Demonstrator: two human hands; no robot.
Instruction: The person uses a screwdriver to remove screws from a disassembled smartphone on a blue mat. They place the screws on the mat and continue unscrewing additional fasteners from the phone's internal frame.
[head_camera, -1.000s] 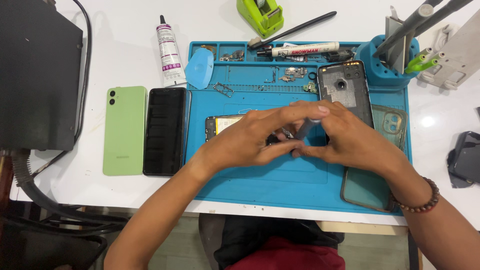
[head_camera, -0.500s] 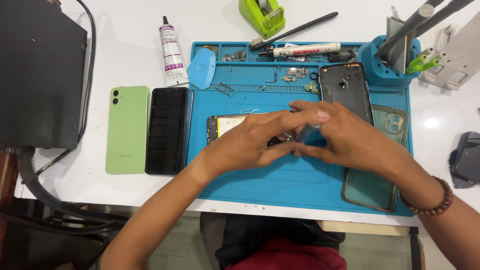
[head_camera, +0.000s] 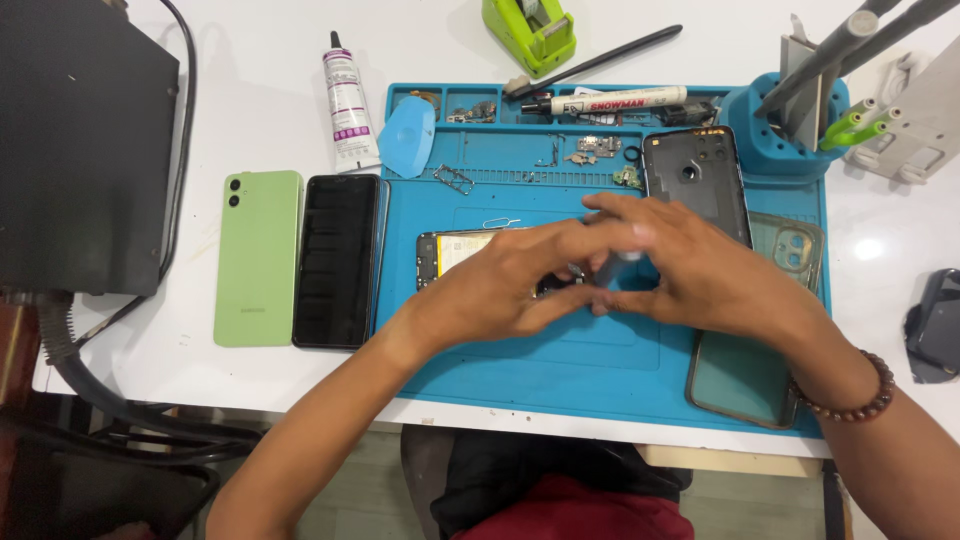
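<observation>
An opened phone (head_camera: 450, 250) with its yellow-labelled battery showing lies on the blue work mat (head_camera: 560, 370). My left hand (head_camera: 505, 285) rests over the phone's right part and holds it down, hiding most of it. My right hand (head_camera: 705, 270) meets the left one from the right, its fingers pinched on a small grey tool (head_camera: 622, 263) that points down at the phone. The tool's tip and the spot it touches are hidden by my fingers.
A dark phone frame (head_camera: 697, 180) and a clear case (head_camera: 790, 245) lie right of my hands, another clear case (head_camera: 740, 385) at the mat's front. A green phone back (head_camera: 258, 258) and black screen (head_camera: 337, 262) lie left. Glue tube (head_camera: 347, 100), marker (head_camera: 615, 100), blue tool holder (head_camera: 775, 135), black box (head_camera: 85, 150).
Both hands stay together over the opened phone. The fingers shifted only slightly, and the right hand's grey tool shows a little more between them.
</observation>
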